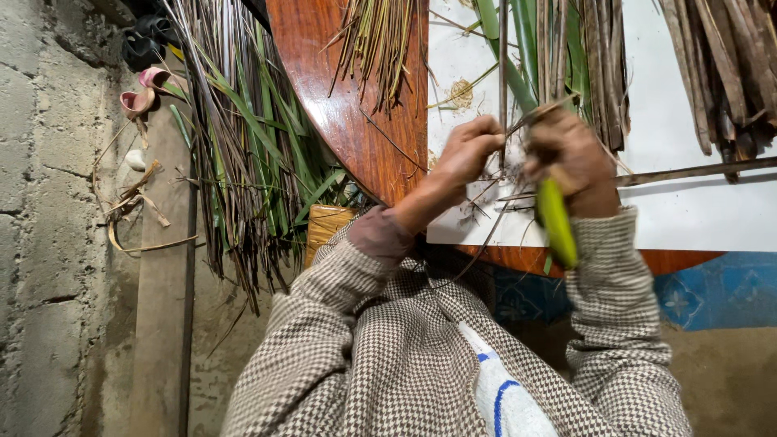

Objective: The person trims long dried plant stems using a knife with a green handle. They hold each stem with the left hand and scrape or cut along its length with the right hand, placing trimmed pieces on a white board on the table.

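My left hand (469,154) pinches a thin brown leaf strip (503,81) that runs up across the white sheet (688,210). My right hand (575,162) is closed on a green-handled tool (557,222), whose handle points back toward my sleeve. The blade is hidden behind my fingers. Both hands meet over the white sheet at the near edge of a round wooden table (340,105). Green and dried palm leaves (566,57) lie on the sheet just beyond my hands.
A big bundle of dried and green leaves (243,162) leans beside the table on the left. A concrete block wall (40,202) and a wooden plank (162,307) stand further left. Pink sandals (142,93) lie by the plank. More dark dried leaves (728,73) are at the upper right.
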